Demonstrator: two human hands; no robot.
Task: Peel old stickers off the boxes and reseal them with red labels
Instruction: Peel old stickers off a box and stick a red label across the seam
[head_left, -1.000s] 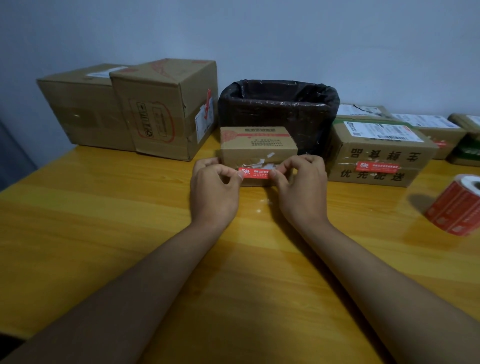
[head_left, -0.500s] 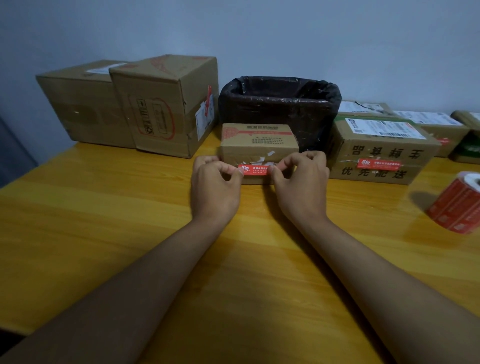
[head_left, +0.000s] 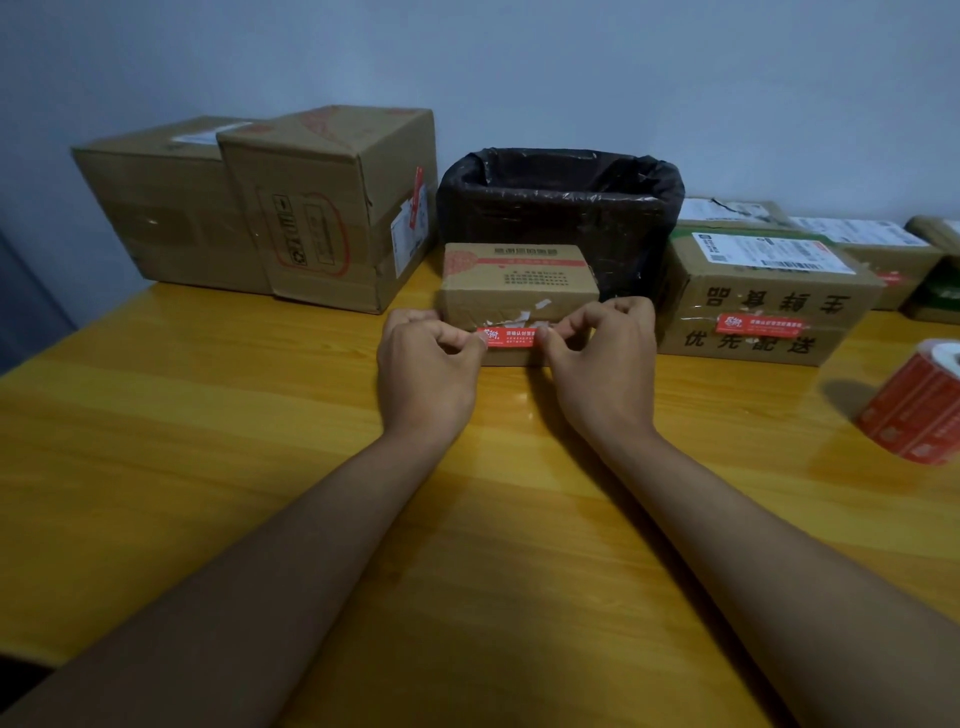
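A small cardboard box (head_left: 519, 283) stands on the yellow wooden table (head_left: 208, 441) in front of me, with white scraps of an old sticker on its front face. A red label (head_left: 511, 336) lies across the lower front of that box. My left hand (head_left: 428, 371) pinches the label's left end, and my right hand (head_left: 605, 358) pinches its right end, both with curled fingers against the box front. The roll of red labels (head_left: 919, 410) lies on the table at the far right.
A bin lined with a black bag (head_left: 561, 208) stands behind the small box. Two large cardboard boxes (head_left: 322, 208) stand at the back left. To the right is a box with a red label on it (head_left: 763, 306), with several more parcels (head_left: 862, 244) behind it.
Both hands stay at the ends of the red label on the small box front. The label sits a little lower on the box face than before.
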